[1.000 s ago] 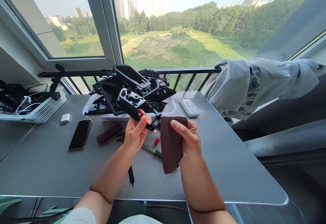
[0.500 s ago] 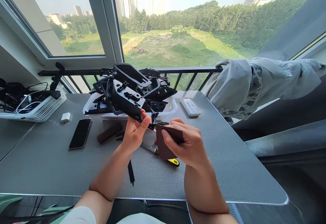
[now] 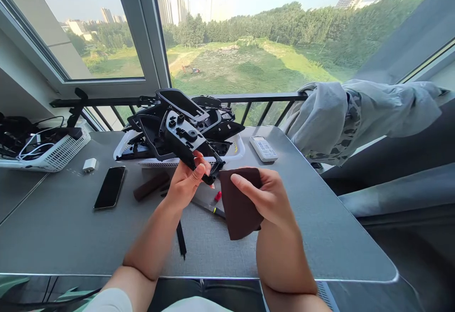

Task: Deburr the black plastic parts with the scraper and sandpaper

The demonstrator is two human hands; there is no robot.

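Note:
My left hand [image 3: 186, 184] is closed on a black plastic part [image 3: 185, 141], held up above the grey table [image 3: 71, 236] with its lower end near my thumb. My right hand [image 3: 272, 198] grips a dark brown sheet of sandpaper [image 3: 240, 208], whose top edge sits against the lower tip of the black part. Behind them a white tray [image 3: 238, 153] is heaped with more black plastic parts [image 3: 199, 113]. Under my hands lie a knife with a red and yellow handle [image 3: 213, 203] and a thin black strip [image 3: 181, 238].
A black phone [image 3: 110, 187] and a small white charger [image 3: 88, 164] lie at the left. A brown roll [image 3: 152, 185] rests near the tray. A white remote [image 3: 263, 148] lies right of the tray. A white basket of cables [image 3: 46, 148] is far left; grey cloth [image 3: 355, 113] hangs on the railing.
My right hand has unfolded the sandpaper downward again after curling it up against the part's tip. My left hand has tilted the black part slightly.

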